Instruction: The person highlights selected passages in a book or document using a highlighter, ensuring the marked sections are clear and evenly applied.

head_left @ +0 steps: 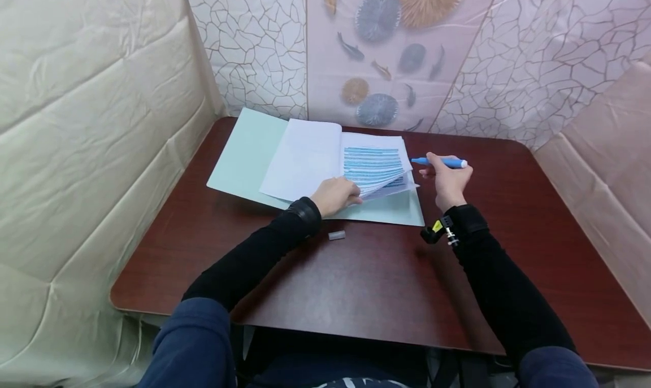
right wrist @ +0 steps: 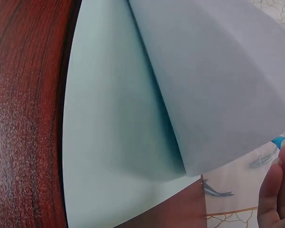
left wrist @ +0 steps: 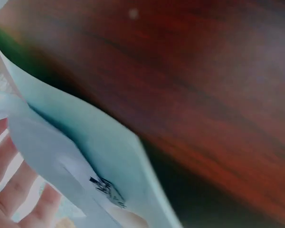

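Observation:
A folder with a pale green cover [head_left: 249, 145] lies open on the table, with white sheets [head_left: 310, 151] turned to its left side. On the right, the top page [head_left: 373, 162] has lines of print marked over in blue. My left hand [head_left: 335, 196] pinches the lower edge of the right-hand pages, which lift and curl; its fingers [left wrist: 23, 190] show beside the bent paper [left wrist: 52, 147] in the left wrist view. My right hand [head_left: 447, 179] holds a blue highlighter [head_left: 450, 162] just right of the page, its tip pointing left.
A small grey translucent cap-like piece [head_left: 337, 235] lies on the brown table [head_left: 376, 286] in front of the folder. Patterned cloth [head_left: 254, 43] hangs behind the table, and pale padded covering [head_left: 91, 122] rises along the left side.

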`<state>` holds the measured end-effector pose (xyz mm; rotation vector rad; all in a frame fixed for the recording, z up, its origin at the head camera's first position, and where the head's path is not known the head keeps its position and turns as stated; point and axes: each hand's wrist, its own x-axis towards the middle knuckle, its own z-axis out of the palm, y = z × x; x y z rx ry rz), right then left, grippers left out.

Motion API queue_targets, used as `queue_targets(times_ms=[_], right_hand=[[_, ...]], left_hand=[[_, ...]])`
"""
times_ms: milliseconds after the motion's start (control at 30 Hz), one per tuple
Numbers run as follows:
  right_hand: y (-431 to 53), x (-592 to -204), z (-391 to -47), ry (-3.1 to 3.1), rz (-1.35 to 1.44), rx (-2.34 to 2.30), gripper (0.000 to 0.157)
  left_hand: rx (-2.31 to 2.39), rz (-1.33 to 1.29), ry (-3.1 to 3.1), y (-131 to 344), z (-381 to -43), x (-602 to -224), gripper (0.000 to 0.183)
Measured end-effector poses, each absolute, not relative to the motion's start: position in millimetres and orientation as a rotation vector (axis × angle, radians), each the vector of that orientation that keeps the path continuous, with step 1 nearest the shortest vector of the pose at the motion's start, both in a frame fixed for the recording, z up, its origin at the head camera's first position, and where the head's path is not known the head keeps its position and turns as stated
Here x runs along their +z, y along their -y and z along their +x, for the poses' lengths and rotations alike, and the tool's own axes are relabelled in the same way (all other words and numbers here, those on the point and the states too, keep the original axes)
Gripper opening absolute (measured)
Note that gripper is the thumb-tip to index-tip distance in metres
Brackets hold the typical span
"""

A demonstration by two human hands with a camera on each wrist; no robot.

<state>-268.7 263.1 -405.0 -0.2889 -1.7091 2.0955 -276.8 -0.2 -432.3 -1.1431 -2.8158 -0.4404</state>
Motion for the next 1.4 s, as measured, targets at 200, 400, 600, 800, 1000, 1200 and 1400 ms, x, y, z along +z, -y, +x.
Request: queue_targets(times_ms=[200,400,600,800,1000,1200,1400], right_hand=[[-263.2,-409.1,-266.8,1.701,-0.301,2.090,0.029],[-262.2,-410.5,-267.7,1.723,-0.303,2.076,0.031],[-262.4,-411.5,-267.8,1.749,-0.300,2.085,0.032],[-260.5,-412.7,-268.4,1.776,-0.298,2.102,0.034],[-258.6,-414.0,-268.7,1.799,-0.328,2.116,0.035],[-257.9,-414.1,-269.2,1.835,-0.353,2.101,0.037],[-255.1,-414.3,-270.2,1.838,-0.322,2.107,0.036]], left_hand=[[-0.413,-1.057,2.789,5.2,-277.1,-435.9,0.026],[-0.390,-0.777,2.727,8.6,-277.2,-435.4,0.025],[-0.397,-0.550,2.825,16.3,-268.9,-428.0,0.029],[-0.410,-0.385,2.907,25.1,-259.7,-426.5,0.022],[-0.498,-0.291,2.935,38.4,-251.8,-430.6,0.033],[-0.579,-0.252,2.981,49.4,-247.4,-431.8,0.041],[-0.478,-0.334,3.104,45.6,-239.7,-413.2,0.038]])
